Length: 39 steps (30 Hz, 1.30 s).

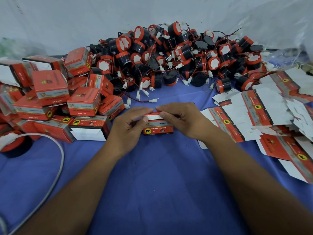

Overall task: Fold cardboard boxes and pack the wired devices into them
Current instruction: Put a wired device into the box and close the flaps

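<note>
blue cloth table (152,175), left hand (130,123) and right hand (182,119), grip pinching rectangular glossy cardboard box (159,130)

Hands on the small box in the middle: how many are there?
2. The left hand holds the box at its left end, the right hand at its right end.

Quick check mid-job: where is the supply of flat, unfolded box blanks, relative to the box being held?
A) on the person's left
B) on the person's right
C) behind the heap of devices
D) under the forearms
B: the flat blanks spread to the right of the box that the left hand and right hand grip; folded boxes pile on the left, wired devices behind.
</note>
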### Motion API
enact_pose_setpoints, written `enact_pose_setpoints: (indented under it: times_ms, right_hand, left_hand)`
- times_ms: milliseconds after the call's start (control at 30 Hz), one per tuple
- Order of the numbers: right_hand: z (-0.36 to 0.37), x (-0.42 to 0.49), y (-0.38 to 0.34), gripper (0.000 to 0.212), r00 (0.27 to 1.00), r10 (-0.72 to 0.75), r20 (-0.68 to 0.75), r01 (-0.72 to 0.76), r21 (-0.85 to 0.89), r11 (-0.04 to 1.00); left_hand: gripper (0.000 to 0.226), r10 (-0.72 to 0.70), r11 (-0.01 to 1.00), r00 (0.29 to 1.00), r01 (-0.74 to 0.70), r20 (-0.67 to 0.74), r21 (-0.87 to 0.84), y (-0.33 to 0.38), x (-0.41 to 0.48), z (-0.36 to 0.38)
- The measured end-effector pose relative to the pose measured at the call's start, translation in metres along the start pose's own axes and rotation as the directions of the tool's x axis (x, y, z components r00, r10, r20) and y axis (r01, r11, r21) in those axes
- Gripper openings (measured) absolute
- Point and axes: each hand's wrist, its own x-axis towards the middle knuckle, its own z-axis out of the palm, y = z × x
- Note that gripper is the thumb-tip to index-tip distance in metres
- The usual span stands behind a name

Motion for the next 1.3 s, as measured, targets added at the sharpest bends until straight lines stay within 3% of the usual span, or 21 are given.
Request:
enact_pose_setpoints:
  times_ms: [100, 467, 633, 733, 800, 967, 1133, 1300]
  right_hand:
    - [0.008, -0.001, 0.0, 0.028, 0.999, -0.051, 0.01, 0.051, -0.06, 0.997]
    - [0.007, -0.003, 0.001, 0.034, 0.995, 0.059, 0.082, -0.06, 0.013, 0.998]
    - [0.005, -0.007, 0.008, 0.037, 0.975, 0.128, 0.182, -0.162, 0.187, 0.969]
    - [0.006, -0.009, 0.009, 0.031, 0.97, 0.209, 0.123, -0.243, 0.457, 0.856]
    - [0.007, -0.009, 0.01, 0.026, 0.97, 0.241, 0.032, -0.223, 0.506, 0.833]
    - [0.011, -0.007, 0.011, 0.011, 0.969, 0.238, -0.061, -0.193, 0.415, 0.889]
    - [0.01, -0.008, 0.007, 0.013, 0.995, -0.005, -0.096, 0.023, 0.187, 0.982]
    - [0.004, -0.011, 0.01, 0.018, 0.99, 0.128, 0.059, -0.138, 0.222, 0.965]
  left_hand:
    - [0.029, 0.081, 0.987, 0.997, -0.081, 0.009, 0.139, -0.003, 0.0, -0.001]
    - [0.037, 0.131, 0.961, 0.991, -0.136, 0.038, 0.242, -0.012, 0.0, -0.001]
    - [0.03, 0.165, 0.954, 0.985, -0.174, 0.057, 0.244, -0.016, 0.002, 0.001]
    - [0.028, 0.136, 0.965, 0.989, -0.146, 0.06, 0.218, -0.016, 0.003, 0.0]
    - [0.03, 0.107, 0.973, 0.992, -0.117, 0.06, 0.199, -0.015, 0.004, -0.001]
    - [0.04, 0.094, 0.975, 0.99, -0.114, 0.109, 0.19, -0.012, 0.003, -0.002]
    - [0.038, 0.069, 0.973, 0.99, -0.093, 0.12, 0.211, -0.013, 0.004, 0.0]
    - [0.035, 0.064, 0.971, 0.989, -0.092, 0.131, 0.221, -0.011, 0.003, 0.0]
